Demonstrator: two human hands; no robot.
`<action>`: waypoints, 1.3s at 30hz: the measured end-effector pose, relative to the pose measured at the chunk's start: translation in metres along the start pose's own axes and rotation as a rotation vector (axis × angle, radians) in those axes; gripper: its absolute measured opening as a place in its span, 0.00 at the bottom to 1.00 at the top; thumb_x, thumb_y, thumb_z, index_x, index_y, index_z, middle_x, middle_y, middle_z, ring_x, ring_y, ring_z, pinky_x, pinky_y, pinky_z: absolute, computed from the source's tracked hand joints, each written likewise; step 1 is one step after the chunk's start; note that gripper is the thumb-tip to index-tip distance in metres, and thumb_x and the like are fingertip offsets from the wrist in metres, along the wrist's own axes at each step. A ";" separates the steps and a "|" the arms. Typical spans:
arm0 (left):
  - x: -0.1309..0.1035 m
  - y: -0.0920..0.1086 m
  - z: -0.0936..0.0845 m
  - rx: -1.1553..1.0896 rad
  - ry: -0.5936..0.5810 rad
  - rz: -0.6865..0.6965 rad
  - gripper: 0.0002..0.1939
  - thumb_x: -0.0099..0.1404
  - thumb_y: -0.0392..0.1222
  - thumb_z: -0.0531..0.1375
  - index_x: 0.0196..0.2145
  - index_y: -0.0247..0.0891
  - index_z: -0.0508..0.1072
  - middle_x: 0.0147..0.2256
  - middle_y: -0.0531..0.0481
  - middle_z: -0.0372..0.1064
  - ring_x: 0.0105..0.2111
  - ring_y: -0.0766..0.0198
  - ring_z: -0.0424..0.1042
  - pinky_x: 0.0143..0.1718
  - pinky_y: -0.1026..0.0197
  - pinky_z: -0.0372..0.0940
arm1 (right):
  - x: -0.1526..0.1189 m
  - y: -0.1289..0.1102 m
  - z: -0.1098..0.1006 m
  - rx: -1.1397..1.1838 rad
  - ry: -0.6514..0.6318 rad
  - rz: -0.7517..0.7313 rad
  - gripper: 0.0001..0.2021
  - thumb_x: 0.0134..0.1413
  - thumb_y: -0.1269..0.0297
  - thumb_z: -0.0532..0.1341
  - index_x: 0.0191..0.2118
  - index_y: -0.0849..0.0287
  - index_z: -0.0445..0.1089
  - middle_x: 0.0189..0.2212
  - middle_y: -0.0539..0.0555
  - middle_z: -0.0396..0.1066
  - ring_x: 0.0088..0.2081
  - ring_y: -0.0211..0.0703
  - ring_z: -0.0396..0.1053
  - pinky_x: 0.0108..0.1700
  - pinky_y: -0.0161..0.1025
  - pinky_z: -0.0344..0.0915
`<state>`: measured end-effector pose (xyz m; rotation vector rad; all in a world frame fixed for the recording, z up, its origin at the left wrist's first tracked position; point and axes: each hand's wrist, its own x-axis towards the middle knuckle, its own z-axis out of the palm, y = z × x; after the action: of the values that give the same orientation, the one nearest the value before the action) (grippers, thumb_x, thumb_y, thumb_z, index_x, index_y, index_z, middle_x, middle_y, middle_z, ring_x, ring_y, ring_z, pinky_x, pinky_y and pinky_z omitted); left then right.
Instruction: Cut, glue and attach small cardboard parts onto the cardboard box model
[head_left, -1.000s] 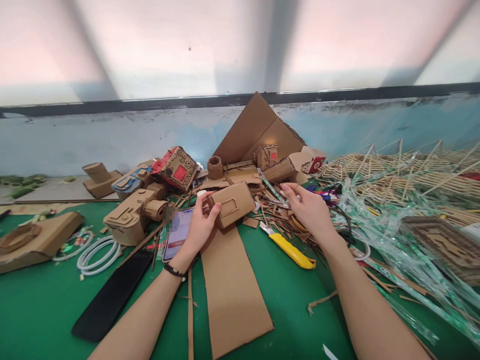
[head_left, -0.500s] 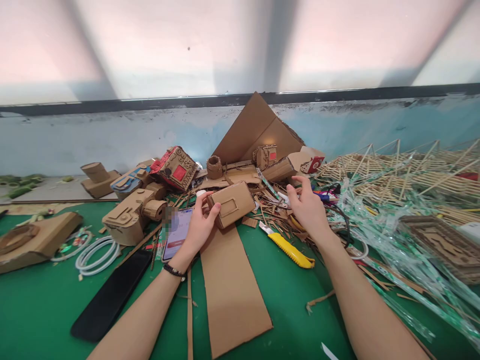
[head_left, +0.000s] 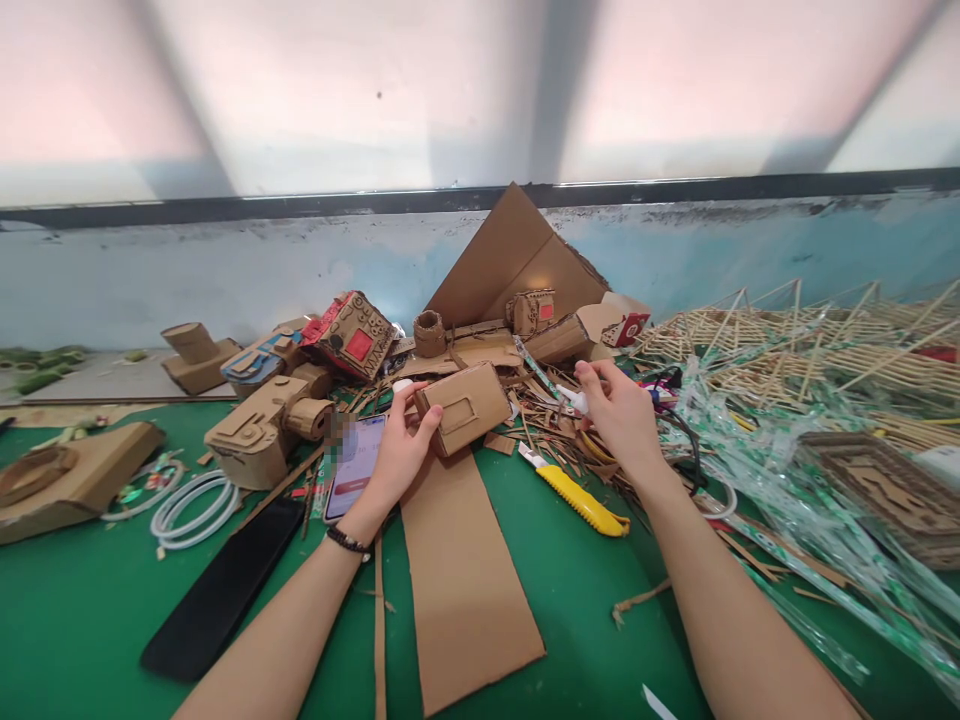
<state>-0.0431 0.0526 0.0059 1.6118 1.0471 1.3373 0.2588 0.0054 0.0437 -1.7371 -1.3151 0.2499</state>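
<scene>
My left hand [head_left: 401,445] grips the left end of a small cardboard box [head_left: 474,405], thumb on its front face. A raised rectangular outline marks that face. A small white cap-like piece [head_left: 403,386] shows at my left fingertips. My right hand [head_left: 619,412] is closed on a white nozzle-like tool [head_left: 572,398], whose tip points left toward the box. Below the box lies a long cardboard strip [head_left: 472,590]. A yellow utility knife [head_left: 581,500] rests on the green table [head_left: 585,620] between my forearms.
Cardboard camera models [head_left: 255,430] and a phone [head_left: 356,465] lie to the left, with a black flat object [head_left: 225,590]. Cardboard scraps and a large folded sheet [head_left: 495,250] are behind. Plastic strips [head_left: 757,500] and thin wooden sticks [head_left: 787,340] spread across the right.
My right hand, open before, has closed around the white tool, which now sits slightly raised in its fingers. My left hand and the box have stayed in place.
</scene>
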 end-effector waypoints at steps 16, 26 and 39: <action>-0.001 0.002 0.000 0.012 0.002 0.002 0.27 0.68 0.56 0.64 0.59 0.44 0.65 0.56 0.42 0.71 0.48 0.55 0.78 0.49 0.54 0.74 | 0.002 0.003 0.001 -0.132 0.048 -0.014 0.21 0.66 0.50 0.55 0.58 0.52 0.66 0.35 0.52 0.79 0.27 0.49 0.74 0.35 0.42 0.62; -0.001 0.003 0.001 0.017 -0.005 0.005 0.27 0.68 0.56 0.64 0.59 0.43 0.65 0.56 0.41 0.71 0.49 0.55 0.78 0.49 0.54 0.74 | 0.003 0.010 0.003 -0.170 0.024 -0.015 0.21 0.69 0.51 0.50 0.56 0.48 0.74 0.32 0.54 0.80 0.30 0.51 0.76 0.35 0.42 0.63; 0.000 0.000 0.001 0.013 0.007 0.013 0.27 0.68 0.55 0.65 0.59 0.43 0.66 0.57 0.41 0.72 0.50 0.54 0.78 0.50 0.53 0.73 | -0.001 0.002 0.000 -0.062 0.102 -0.031 0.20 0.66 0.53 0.54 0.57 0.52 0.72 0.32 0.53 0.80 0.29 0.50 0.76 0.36 0.42 0.65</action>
<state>-0.0424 0.0522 0.0053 1.6275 1.0529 1.3479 0.2594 0.0051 0.0420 -1.7566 -1.2865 0.1030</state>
